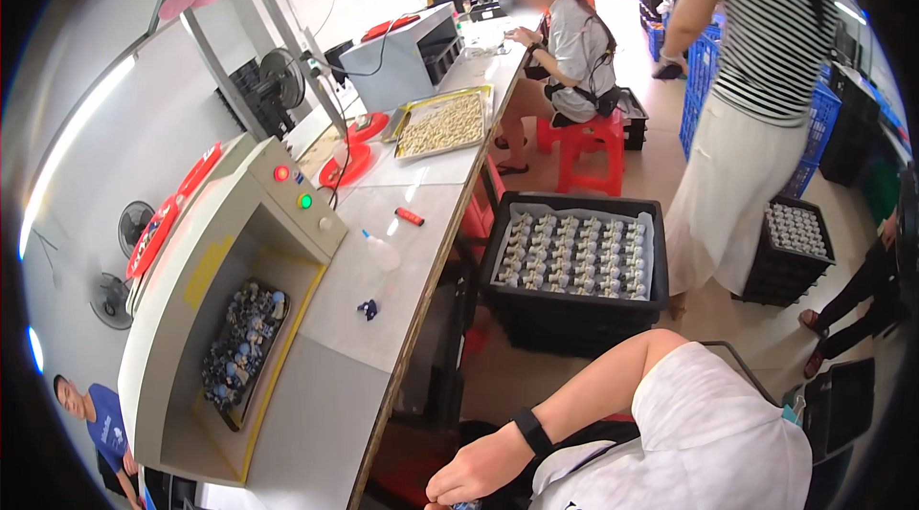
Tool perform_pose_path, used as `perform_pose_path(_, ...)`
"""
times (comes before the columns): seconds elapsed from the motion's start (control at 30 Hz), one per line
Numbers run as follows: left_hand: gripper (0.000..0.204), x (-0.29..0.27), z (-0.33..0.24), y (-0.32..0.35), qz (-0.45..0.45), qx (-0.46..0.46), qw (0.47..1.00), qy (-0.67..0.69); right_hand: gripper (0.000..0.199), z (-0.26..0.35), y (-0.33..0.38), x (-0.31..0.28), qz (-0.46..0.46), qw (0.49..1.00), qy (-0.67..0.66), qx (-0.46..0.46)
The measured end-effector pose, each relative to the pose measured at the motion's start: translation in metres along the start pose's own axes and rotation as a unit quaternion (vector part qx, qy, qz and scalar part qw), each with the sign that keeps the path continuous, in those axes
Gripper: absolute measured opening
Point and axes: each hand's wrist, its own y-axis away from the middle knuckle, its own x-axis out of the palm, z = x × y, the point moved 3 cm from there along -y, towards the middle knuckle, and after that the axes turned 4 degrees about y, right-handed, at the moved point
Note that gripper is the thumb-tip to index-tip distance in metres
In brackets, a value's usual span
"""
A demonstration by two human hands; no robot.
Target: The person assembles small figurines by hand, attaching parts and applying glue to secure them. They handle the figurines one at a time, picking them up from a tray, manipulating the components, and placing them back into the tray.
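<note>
My right hand (471,477) sits at the bottom edge with a black band (531,432) on its wrist. Its fingers are curled into a loose fist. Something small and bluish shows just under it, cut off by the frame edge, and I cannot tell whether the hand grips it. My white sleeve (708,433) fills the lower right. My left hand is out of view. Left of the hand runs a long pale workbench (383,319).
A beige machine (220,299) on the bench holds a tray of small blue-grey parts (241,338). A squeeze bottle (381,250), a red marker (410,216) and a tray of pale parts (442,124) lie further along. A black crate of parts (574,261) stands on the floor. One person sits on a red stool (589,151); another stands in a striped top (756,32).
</note>
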Motion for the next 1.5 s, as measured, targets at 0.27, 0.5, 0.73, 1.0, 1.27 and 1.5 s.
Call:
perform_pose_path(0.27,0.027,0.004,-0.009,-0.003,0.009,-0.016,1.0,-0.016,0.012,0.001,0.0,-0.003,0.071,0.996,0.0,0.046)
perform_pose_path(0.5,0.024,0.009,-0.009,-0.007,0.027,-0.009,1.0,-0.009,0.008,0.006,0.003,-0.01,0.05,0.998,0.021,0.039)
perform_pose_path(0.73,0.022,0.009,-0.009,-0.007,0.027,0.005,1.0,0.0,0.009,0.004,0.002,-0.008,0.053,0.998,0.012,0.029)
perform_pose_path(1.0,0.02,0.007,-0.004,-0.008,0.035,-0.011,0.999,-0.004,0.01,0.002,0.004,-0.006,0.053,0.998,0.016,0.042)
perform_pose_path(1.27,0.021,0.007,-0.001,-0.008,0.027,-0.002,1.0,-0.011,0.012,-0.001,0.005,-0.003,0.034,0.999,0.025,0.02)
perform_pose_path(1.5,0.021,0.01,-0.017,-0.006,0.016,-0.01,1.0,-0.011,0.014,0.001,0.002,-0.003,0.072,0.995,-0.011,0.069)
